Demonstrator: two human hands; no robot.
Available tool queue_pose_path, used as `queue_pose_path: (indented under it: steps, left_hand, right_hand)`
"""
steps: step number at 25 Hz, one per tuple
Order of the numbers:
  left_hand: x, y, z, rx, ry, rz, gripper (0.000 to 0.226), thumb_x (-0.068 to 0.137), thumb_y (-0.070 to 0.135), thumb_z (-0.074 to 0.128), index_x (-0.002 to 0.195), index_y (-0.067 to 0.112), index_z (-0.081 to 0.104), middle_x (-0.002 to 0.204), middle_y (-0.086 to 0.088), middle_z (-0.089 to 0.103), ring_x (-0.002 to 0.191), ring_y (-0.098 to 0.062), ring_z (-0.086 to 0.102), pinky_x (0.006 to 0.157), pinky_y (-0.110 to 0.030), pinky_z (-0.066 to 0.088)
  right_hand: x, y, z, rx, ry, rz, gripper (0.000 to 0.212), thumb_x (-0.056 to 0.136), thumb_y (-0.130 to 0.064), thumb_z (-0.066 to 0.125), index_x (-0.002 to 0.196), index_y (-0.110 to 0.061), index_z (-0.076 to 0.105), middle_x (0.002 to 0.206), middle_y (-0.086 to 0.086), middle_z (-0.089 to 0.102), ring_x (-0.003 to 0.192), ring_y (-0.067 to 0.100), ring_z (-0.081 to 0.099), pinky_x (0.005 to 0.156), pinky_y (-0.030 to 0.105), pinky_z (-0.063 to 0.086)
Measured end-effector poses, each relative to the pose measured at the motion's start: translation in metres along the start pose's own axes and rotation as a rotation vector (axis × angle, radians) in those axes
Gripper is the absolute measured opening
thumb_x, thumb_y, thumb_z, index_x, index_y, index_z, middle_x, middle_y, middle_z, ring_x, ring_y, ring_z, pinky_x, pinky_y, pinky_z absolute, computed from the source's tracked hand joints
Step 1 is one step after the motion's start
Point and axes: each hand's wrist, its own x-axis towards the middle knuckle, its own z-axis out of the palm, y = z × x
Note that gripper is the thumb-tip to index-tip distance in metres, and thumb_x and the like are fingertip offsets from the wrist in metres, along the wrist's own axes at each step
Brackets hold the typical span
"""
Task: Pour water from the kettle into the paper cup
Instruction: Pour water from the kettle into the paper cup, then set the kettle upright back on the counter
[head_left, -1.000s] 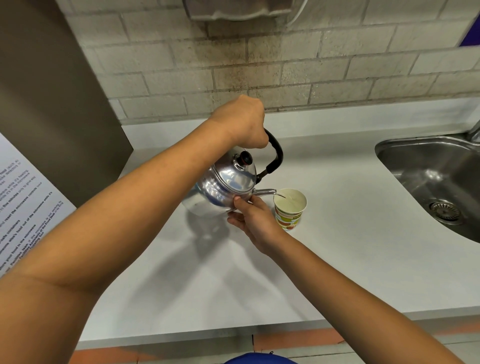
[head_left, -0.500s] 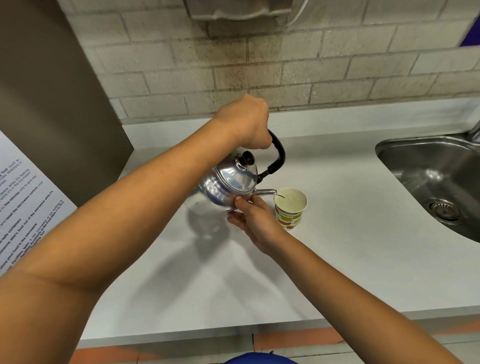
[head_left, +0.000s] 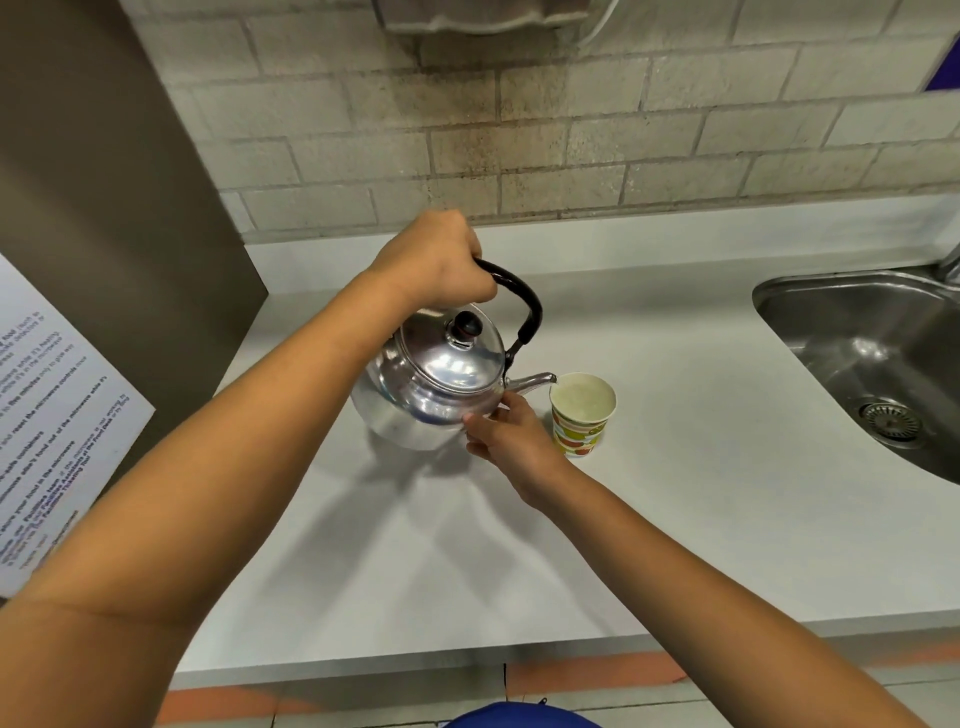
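A shiny metal kettle (head_left: 436, 379) with a black handle and a black lid knob hangs just above the white counter (head_left: 701, 493). My left hand (head_left: 436, 262) is closed around the top of its handle. The spout points right and ends at the left rim of a patterned paper cup (head_left: 582, 413), which stands upright with liquid inside. My right hand (head_left: 506, 428) rests its fingertips against the kettle's front side below the spout, just left of the cup.
A steel sink (head_left: 878, 364) with a drain is set into the counter at the right. A brick wall runs along the back. A brown panel (head_left: 104, 208) and a printed notice (head_left: 47, 426) stand at the left. The counter's front edge is near me.
The kettle has tipped back toward level and come lower. Its spout has pulled back to the cup's left rim. My right hand stays against the kettle's side.
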Motion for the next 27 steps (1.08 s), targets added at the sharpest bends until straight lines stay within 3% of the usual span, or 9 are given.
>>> queue_pose_path:
  steps: [4, 6, 12, 16, 20, 23, 27]
  left_hand:
    - [-0.005, -0.025, 0.004, -0.15, 0.029, -0.064, 0.021, 0.064, 0.015, 0.063, 0.045, 0.014, 0.055, 0.047, -0.002, 0.042, 0.046, -0.017, 0.038, 0.046, -0.021, 0.03]
    - [-0.008, -0.038, 0.007, -0.211, 0.044, -0.099, 0.027, 0.064, 0.015, 0.065, 0.041, 0.018, 0.051, 0.045, 0.0, 0.04, 0.045, -0.014, 0.037, 0.046, -0.021, 0.029]
    - [-0.017, -0.067, 0.024, -0.308, 0.078, -0.198, 0.031, 0.063, 0.012, 0.067, 0.038, 0.017, 0.049, 0.042, -0.001, 0.036, 0.043, -0.014, 0.035, 0.044, -0.02, 0.027]
    - [-0.022, -0.083, 0.032, -0.375, 0.085, -0.25, 0.029, 0.064, 0.011, 0.068, 0.041, 0.017, 0.051, 0.041, 0.001, 0.038, 0.043, -0.013, 0.036, 0.044, -0.019, 0.027]
    - [-0.026, -0.094, 0.034, -0.454, 0.097, -0.272, 0.034, 0.063, 0.008, 0.068, 0.037, 0.018, 0.049, 0.026, 0.009, 0.034, 0.035, -0.009, 0.033, 0.042, -0.019, 0.026]
    - [-0.028, -0.099, 0.034, -0.484, 0.09, -0.27, 0.035, 0.062, 0.007, 0.067, 0.036, 0.019, 0.047, 0.021, 0.011, 0.034, 0.024, -0.004, 0.033, 0.034, -0.014, 0.027]
    - [-0.031, -0.106, 0.037, -0.497, 0.078, -0.276, 0.033, 0.061, 0.006, 0.067, 0.037, 0.02, 0.05, 0.021, 0.012, 0.036, 0.024, -0.003, 0.034, 0.03, -0.011, 0.028]
  right_hand:
    - [-0.002, 0.0, 0.004, -0.161, 0.062, -0.049, 0.053, 0.081, -0.017, 0.06, 0.127, -0.012, 0.037, 0.099, -0.011, 0.052, 0.101, 0.016, 0.055, 0.091, 0.032, 0.047]
    - [-0.001, 0.001, 0.006, -0.208, 0.065, -0.058, 0.054, 0.081, -0.016, 0.06, 0.128, -0.012, 0.035, 0.107, -0.005, 0.049, 0.106, 0.019, 0.054, 0.089, 0.031, 0.046]
    - [0.001, 0.008, 0.01, -0.357, 0.042, -0.092, 0.054, 0.08, -0.016, 0.061, 0.128, -0.01, 0.037, 0.101, -0.007, 0.046, 0.086, 0.003, 0.047, 0.067, 0.008, 0.038]
    - [0.002, 0.013, 0.012, -0.577, 0.17, -0.242, 0.053, 0.079, -0.019, 0.061, 0.125, -0.007, 0.039, 0.122, 0.011, 0.045, 0.109, 0.023, 0.05, 0.084, 0.021, 0.039]
    - [0.006, -0.01, 0.016, -0.737, 0.315, -0.544, 0.052, 0.083, -0.02, 0.052, 0.132, -0.01, 0.035, 0.129, 0.014, 0.04, 0.116, 0.03, 0.046, 0.097, 0.038, 0.042]
    - [0.021, -0.032, 0.021, -0.799, 0.253, -0.597, 0.05, 0.087, -0.021, 0.047, 0.135, -0.013, 0.035, 0.135, 0.013, 0.04, 0.123, 0.028, 0.041, 0.102, 0.036, 0.037]
    - [0.036, -0.042, 0.027, -0.776, 0.139, -0.614, 0.038, 0.09, -0.015, 0.043, 0.127, -0.01, 0.048, 0.124, 0.014, 0.055, 0.112, 0.026, 0.052, 0.095, 0.026, 0.039]
